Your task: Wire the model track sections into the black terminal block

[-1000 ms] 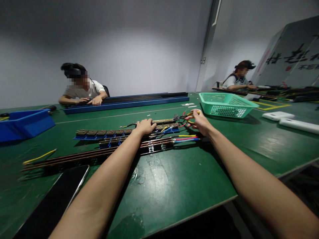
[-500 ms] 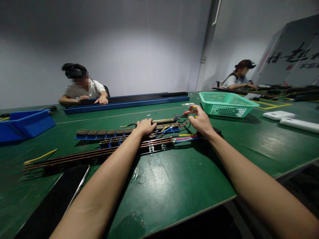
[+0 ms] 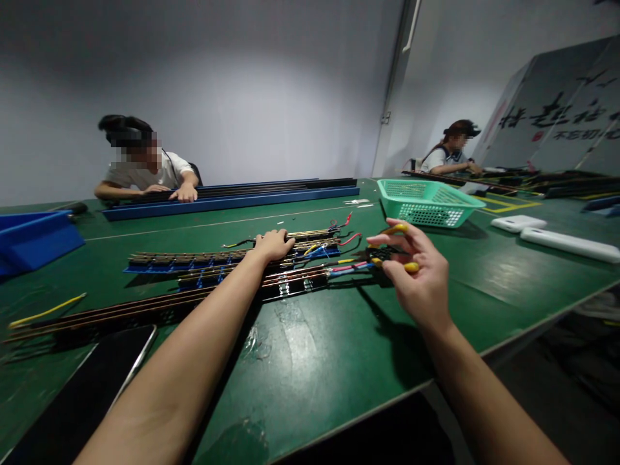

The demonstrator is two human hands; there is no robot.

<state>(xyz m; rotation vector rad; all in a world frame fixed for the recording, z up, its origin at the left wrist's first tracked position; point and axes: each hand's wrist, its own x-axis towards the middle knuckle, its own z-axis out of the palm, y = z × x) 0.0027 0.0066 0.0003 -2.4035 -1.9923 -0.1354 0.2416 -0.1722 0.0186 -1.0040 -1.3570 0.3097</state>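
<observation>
My left hand (image 3: 274, 246) lies across the rear busbar strips (image 3: 310, 240), thumb apart and fingertips partly hidden beyond them. These strips have rows of brass-coloured bars on a blue and black base. Red wire ends (image 3: 349, 239) stick out at their right end. My right hand (image 3: 420, 278), above the table, is closed around small pliers (image 3: 380, 254) with yellow handles and dark jaws. The pliers overlap the ends of pink, blue and yellow wires (image 3: 346, 270) from the nearer long strip (image 3: 295, 282); whether they touch cannot be made out.
A green basket (image 3: 431, 216) stands at the back right, near white devices (image 3: 566, 244). On the left are a blue bin (image 3: 39, 242), a yellow wire (image 3: 48, 310) and a dark phone-like slab (image 3: 87, 394). Two people sit beyond, one at a long blue channel (image 3: 232, 202).
My right hand has drawn back from the red wire ends toward me and to the right, with the pliers now plainly showing. My left hand stays on the strips. The view has shifted slightly.
</observation>
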